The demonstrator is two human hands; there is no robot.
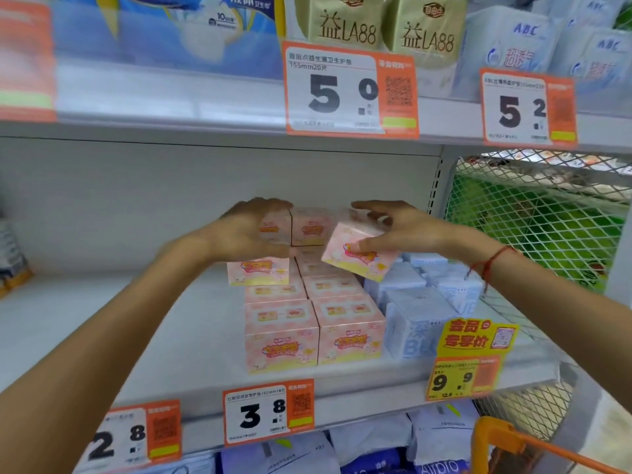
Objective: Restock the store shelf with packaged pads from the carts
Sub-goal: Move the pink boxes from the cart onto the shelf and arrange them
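so we're mid-stocking here: right hand is pinching a tilted pink box just above the pink stack on the shelf, left hand is wrapped round another box beside it, and next I'd guess both need squaring onto the stack.

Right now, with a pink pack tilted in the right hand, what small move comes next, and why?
Probably level the tilted pink pack and set it on the pink stack, right column. The right hand grips it aslant above that column, beside the blue packs, while the left hand holds a pack on the top row.
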